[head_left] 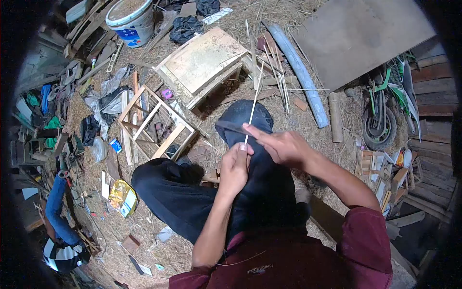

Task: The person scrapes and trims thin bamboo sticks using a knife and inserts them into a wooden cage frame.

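Note:
My left hand (235,168) is closed around the lower end of a thin pale wooden stick (255,98), which points up and away from me over my knee. A knife (232,127) with a dark blade is in my right hand (285,148). Its blade lies across the stick just above my left fingers, and the right index finger stretches along it by the stick. The knife's handle is hidden inside the right hand. Both hands are above my dark-trousered leg (262,178).
Ahead stands a low wooden bench (204,60), with a wooden frame (159,123) left of it. Several thin sticks (281,72) and a grey pipe (301,72) lie to its right. A bucket (131,24), a large board (365,38) and a motorcycle (385,103) stand farther out.

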A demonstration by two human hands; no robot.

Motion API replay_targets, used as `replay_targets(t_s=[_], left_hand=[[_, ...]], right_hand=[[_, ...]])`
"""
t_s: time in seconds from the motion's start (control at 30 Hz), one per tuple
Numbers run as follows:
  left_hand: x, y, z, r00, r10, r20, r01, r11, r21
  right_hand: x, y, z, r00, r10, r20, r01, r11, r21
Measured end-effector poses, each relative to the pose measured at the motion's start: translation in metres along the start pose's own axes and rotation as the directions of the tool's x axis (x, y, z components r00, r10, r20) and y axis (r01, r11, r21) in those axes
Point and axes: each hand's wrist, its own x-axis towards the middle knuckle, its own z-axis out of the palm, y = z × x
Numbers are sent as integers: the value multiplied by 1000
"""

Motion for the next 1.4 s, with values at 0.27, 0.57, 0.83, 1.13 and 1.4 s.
replay_targets(t_s=[0.27, 0.57, 0.83, 1.13, 1.4], left_hand=[[-30, -1, -12, 962, -249, 110, 271, 831, -486], [-106, -10, -36, 935, -334, 117, 348, 807, -477], [-32, 15, -16, 926, -326, 194, 379, 785, -491], [-28, 3, -13, 966, -231, 116, 258, 876, -407], [-114, -12, -34, 937, -302, 173, 348, 839, -418]], right_hand=[[-7, -11, 3, 1000, -16, -12, 12, 967, -253], [2, 15, -4, 975, 122, -187, -126, 992, -8], [-9, 10, 7, 984, -44, -173, 58, 996, 73], [-8, 3, 10, 988, -51, -148, 51, 999, -5], [8, 45, -3, 947, 257, -194, -246, 966, 80]])
